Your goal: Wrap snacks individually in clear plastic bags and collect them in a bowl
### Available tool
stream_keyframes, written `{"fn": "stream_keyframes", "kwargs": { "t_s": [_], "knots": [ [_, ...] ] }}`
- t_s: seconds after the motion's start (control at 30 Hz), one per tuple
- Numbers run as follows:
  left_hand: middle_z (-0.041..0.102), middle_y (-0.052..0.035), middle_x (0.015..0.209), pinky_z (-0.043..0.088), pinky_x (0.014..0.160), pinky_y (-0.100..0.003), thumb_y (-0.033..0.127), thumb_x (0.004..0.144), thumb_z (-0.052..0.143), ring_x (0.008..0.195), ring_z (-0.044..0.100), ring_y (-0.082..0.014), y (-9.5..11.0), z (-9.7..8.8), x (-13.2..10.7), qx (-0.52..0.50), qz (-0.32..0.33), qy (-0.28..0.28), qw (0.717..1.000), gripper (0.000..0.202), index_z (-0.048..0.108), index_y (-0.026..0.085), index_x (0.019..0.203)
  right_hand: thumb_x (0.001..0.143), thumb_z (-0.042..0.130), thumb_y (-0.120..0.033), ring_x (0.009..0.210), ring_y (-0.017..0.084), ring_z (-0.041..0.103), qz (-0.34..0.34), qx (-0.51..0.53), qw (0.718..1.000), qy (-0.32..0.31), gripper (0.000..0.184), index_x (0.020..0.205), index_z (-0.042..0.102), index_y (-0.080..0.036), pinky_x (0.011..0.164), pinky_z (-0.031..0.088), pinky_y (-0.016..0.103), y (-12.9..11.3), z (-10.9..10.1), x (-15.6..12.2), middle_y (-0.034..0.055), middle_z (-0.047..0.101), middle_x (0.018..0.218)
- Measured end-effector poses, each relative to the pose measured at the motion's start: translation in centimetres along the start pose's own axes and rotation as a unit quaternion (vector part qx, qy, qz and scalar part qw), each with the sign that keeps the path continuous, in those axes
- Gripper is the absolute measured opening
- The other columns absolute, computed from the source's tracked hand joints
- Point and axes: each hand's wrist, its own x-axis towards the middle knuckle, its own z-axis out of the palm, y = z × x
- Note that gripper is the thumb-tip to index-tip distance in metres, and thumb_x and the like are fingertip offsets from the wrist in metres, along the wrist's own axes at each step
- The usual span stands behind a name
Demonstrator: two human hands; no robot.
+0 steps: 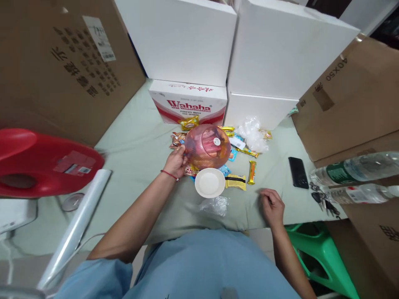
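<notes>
My left hand [177, 163] grips the left rim of a translucent pinkish-red plastic bowl [207, 145]. Its round base with a small white sticker faces up toward me, and wrapped snacks show through the wall. Just in front of the bowl is a small white dish [210, 183]. My right hand [273, 207] rests near the front edge of the table, its fingers curled, with nothing visible in them. Nearest to it are a yellow snack bar [252, 172] and a yellow packet with a dark stripe [236, 182].
Crumpled clear bags [254, 135] lie behind and in front of the snacks. A Wahaha carton [190, 101] and white boxes stand at the back. To the right are a phone [298, 172], keys [324, 201] and plastic bottles [358, 168]. A red container [46, 162] and a plastic roll [76, 224] sit left.
</notes>
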Motion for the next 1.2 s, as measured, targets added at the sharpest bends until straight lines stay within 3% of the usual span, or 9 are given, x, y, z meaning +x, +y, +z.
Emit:
{"fn": "stream_keyframes", "kwargs": {
  "t_s": [0.37,0.5,0.7,0.8,0.87,0.93,1.03,1.13,1.2],
  "knots": [
    [0.048,0.0075,0.054,0.028,0.042,-0.021,0.047,0.098,0.069,0.043,0.035,-0.0044,2.5,4.9,-4.3,-0.053,0.159,-0.139,0.976,0.042,0.052,0.019,0.071,0.094,0.063,-0.028,0.084,0.019,0.066,0.105,0.21,0.972,-0.024,0.016,0.086,0.077,-0.025,0.07,0.053,0.032,-4.3,3.1,3.3,0.0053,0.072,0.096],
    [0.048,0.0076,0.054,0.034,0.044,-0.018,0.04,0.101,0.065,0.044,0.038,-0.0043,3.8,5.8,-5.6,-0.081,0.163,-0.174,0.968,0.038,0.054,0.018,0.072,0.091,0.074,-0.041,0.08,0.018,0.065,0.201,0.355,0.913,-0.027,0.017,0.098,0.076,-0.026,0.076,0.055,0.034,-5.7,4.1,4.8,0.0036,0.073,0.099],
    [0.062,0.0027,0.07,0.054,0.064,-0.026,0.046,0.095,0.071,0.065,0.061,-0.0124,4.1,7.5,-7.6,-0.13,0.107,-0.202,0.965,0.037,0.056,0.021,0.072,0.081,0.072,-0.078,0.134,0.029,0.058,0.26,0.541,0.796,-0.072,0.073,0.137,0.064,-0.032,0.115,0.045,0.051,-8.2,4.4,6.8,0.0082,0.062,0.148],
    [0.062,0.003,0.07,0.051,0.06,-0.025,0.053,0.092,0.073,0.061,0.057,-0.0121,2.8,8.1,-8.5,-0.1,0.065,-0.226,0.967,0.04,0.056,0.021,0.074,0.076,0.069,-0.085,0.112,0.029,0.068,0.282,0.599,0.744,-0.087,0.077,0.132,0.068,-0.033,0.101,0.053,0.052,-8.2,3.1,6.4,0.008,0.073,0.124],
    [0.054,0.0045,0.062,0.043,0.052,-0.023,0.058,0.093,0.069,0.053,0.047,-0.0097,1.6,7.9,-9.1,-0.025,0.068,-0.243,0.967,0.045,0.054,0.021,0.072,0.075,0.079,-0.075,0.08,0.022,0.066,0.279,0.596,0.752,-0.042,0.061,0.12,0.071,-0.035,0.076,0.058,0.04,-7.3,1.1,5.7,0.0023,0.072,0.091],
    [0.051,0.0046,0.06,0.039,0.051,-0.023,0.058,0.098,0.061,0.051,0.043,-0.0096,0.4,7.1,-10.2,0.111,0.116,-0.262,0.951,0.045,0.057,0.021,0.074,0.074,0.084,-0.064,0.055,0.016,0.048,0.248,0.564,0.788,0.006,0.045,0.106,0.071,-0.036,0.051,0.048,0.031,-6.2,-2.0,5.0,-0.0033,0.056,0.067],
    [0.068,-0.0013,0.08,0.049,0.066,-0.027,0.046,0.103,0.055,0.069,0.059,-0.014,-1.3,5.3,-12.6,0.327,0.248,-0.306,0.859,0.029,0.068,0.021,0.1,0.08,0.076,-0.067,0.047,0.016,0.032,0.135,0.451,0.882,0.032,0.037,0.1,0.065,-0.037,0.042,0.038,0.03,-5.1,-8.0,4.7,-0.0052,0.041,0.056],
    [0.077,-0.0074,0.109,0.053,0.096,-0.038,0.034,0.101,0.059,0.105,0.069,-0.0217,-3.1,3.3,-14.4,0.474,0.4,-0.377,0.688,0.023,0.069,0.024,0.12,0.089,0.069,-0.06,0.061,0.021,0.054,0.04,0.257,0.963,0.071,0.036,0.113,0.061,-0.034,0.06,0.053,0.039,-5.4,-13.1,5.1,0.0002,0.055,0.069],
    [0.077,-0.0089,0.12,0.044,0.115,-0.047,0.032,0.097,0.066,0.122,0.066,-0.026,-4.3,2.0,-14.6,0.547,0.475,-0.357,0.59,0.028,0.069,0.025,0.124,0.091,0.071,-0.048,0.076,0.024,0.064,0.031,0.119,0.99,0.062,0.031,0.114,0.062,-0.029,0.072,0.056,0.043,-6.0,-15.0,5.5,0.0043,0.064,0.082]
  ]
}}
